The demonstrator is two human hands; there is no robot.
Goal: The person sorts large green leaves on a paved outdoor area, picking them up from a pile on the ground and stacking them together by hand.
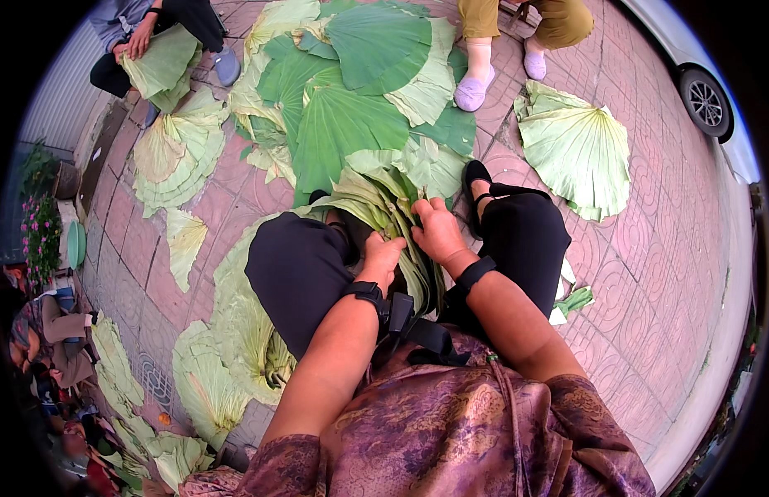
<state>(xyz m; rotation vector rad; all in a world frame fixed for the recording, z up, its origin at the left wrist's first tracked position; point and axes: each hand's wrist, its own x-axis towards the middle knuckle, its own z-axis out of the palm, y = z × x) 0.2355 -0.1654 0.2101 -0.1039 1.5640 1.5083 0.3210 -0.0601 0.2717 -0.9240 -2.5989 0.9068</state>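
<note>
The bundle [369,199] of folded pale-green leaves stands between the person's knees, its lower part running down toward the lap. The left hand [383,255] is at the bundle's near left side, its fingers curled in against the leaves; their tips are partly hidden, so I cannot tell whether they grip or only steady it. The right hand [438,232] is at the bundle's right side, its fingers bent nearly closed, apparently pinching leaf edges.

Beyond the bundle lies the pile [351,124] of broad, greener leaves on the pavement [649,273]; well to its right is a fanned stack [575,149], and left of it, past the left knee [285,269], more pale leaves [243,331].

The layers look limp and loosely gathered, so a one-sided pull could probably slide some out or skew the folds; pinching hard on a thin edge might tear it. If both hands loosened, the bundle could splay open against the knees.

Its long axis runs away from the body, the far end leaning left toward the pile, with leaf edges facing mostly upward.
</note>
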